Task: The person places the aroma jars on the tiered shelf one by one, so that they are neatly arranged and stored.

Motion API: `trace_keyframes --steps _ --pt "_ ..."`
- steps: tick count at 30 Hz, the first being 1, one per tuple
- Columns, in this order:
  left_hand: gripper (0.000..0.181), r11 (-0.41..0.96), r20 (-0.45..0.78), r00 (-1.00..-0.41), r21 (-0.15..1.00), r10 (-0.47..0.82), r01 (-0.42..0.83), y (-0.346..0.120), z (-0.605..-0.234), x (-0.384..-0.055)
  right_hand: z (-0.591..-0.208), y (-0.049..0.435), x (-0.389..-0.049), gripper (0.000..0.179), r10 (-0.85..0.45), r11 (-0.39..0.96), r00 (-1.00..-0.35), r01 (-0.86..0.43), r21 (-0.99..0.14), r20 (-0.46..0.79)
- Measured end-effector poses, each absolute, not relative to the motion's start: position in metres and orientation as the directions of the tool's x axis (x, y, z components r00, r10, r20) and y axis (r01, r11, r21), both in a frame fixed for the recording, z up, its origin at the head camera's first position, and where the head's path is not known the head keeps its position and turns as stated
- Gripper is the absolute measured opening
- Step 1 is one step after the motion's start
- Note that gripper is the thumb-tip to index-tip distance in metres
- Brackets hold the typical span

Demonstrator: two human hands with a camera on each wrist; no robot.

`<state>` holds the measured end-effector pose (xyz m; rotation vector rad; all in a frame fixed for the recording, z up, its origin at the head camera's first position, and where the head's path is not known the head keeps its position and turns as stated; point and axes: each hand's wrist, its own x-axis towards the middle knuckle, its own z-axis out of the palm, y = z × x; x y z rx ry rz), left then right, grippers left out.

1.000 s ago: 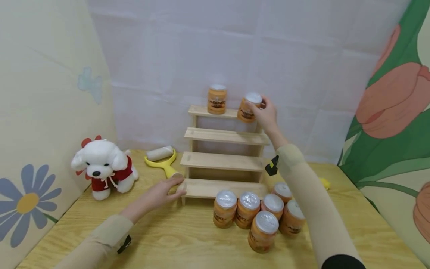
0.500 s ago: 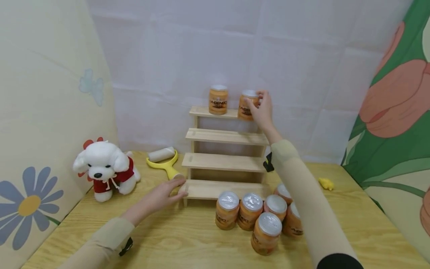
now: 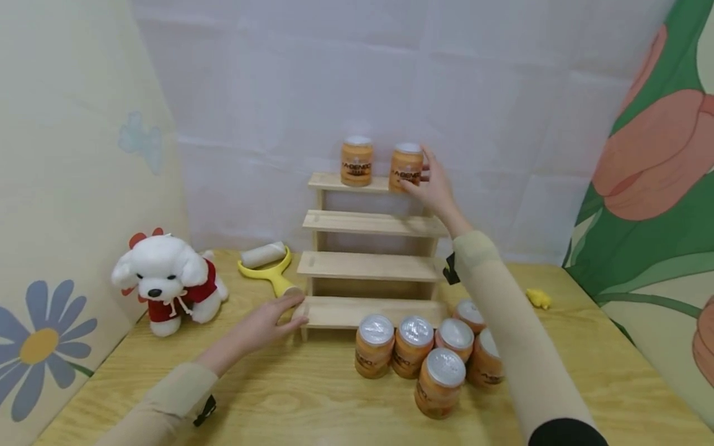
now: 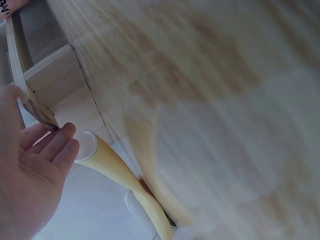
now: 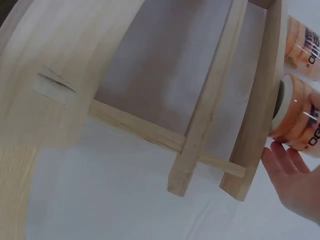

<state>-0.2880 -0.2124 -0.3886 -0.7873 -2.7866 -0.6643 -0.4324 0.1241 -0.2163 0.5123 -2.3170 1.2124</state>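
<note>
A stepped wooden display rack (image 3: pixel 370 266) stands on the table against the white backdrop. My left hand (image 3: pixel 262 325) holds the left end of its lowest step, thumb at the front edge and fingers at the back corner in the left wrist view. On the top step, an orange can (image 3: pixel 357 162) stands upright at the left. Beside it, with a small gap between, is a second orange can (image 3: pixel 406 164), also upright. My right hand (image 3: pixel 437 186) grips this one from the right, thumb across its lower front, fingers round the far side. Its base shows at the step's edge (image 5: pixel 257 110).
Several orange cans (image 3: pixel 415 347) are grouped before the rack's lower right. A yellow peeler-shaped roller (image 3: pixel 273 272) lies left of the rack, near my left hand. Further left sits a white plush dog (image 3: pixel 167 279) in red. A small yellow figure (image 3: pixel 538 298) lies right.
My right hand has brought the second can leftward and from a tilt to upright on the top step. The thumb has slid lower on it. My left hand keeps its place on the rack.
</note>
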Motion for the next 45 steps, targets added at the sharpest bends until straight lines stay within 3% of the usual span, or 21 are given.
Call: trace_keyframes --steps 4,9,12,25,37,45 --pt "0.054 0.762 0.286 -0.844 0.366 0.455 0.535 -0.213 -0.390 -0.287 -0.225 0.123 -0.436 0.093 -0.071 0.503 -0.855 -0.475 -0.722 0.513" --pt "0.053 0.758 0.295 -0.838 0.363 0.459 0.543 -0.214 -0.391 -0.285 -0.233 0.119 -0.436 0.076 -0.004 0.438 -0.879 -0.430 -0.789 0.476" --pt "0.053 0.755 0.298 -0.838 0.367 0.458 0.543 -0.215 -0.391 -0.284 -0.233 0.115 -0.437 0.068 0.018 0.450 -0.873 -0.428 -0.784 0.487" --pt "0.053 0.770 0.303 -0.839 0.344 0.451 0.538 -0.219 -0.391 -0.283 -0.237 0.104 -0.442 0.063 0.067 0.615 -0.841 -0.389 -0.686 0.538" --pt "0.052 0.756 0.311 -0.830 0.350 0.463 0.552 -0.216 -0.394 -0.285 -0.241 0.106 -0.445 0.059 0.126 0.629 -0.824 -0.364 -0.687 0.552" --pt "0.053 0.755 0.303 -0.833 0.359 0.462 0.549 -0.214 -0.391 -0.289 -0.237 0.114 -0.441 0.053 0.068 0.575 -0.840 -0.409 -0.709 0.539"
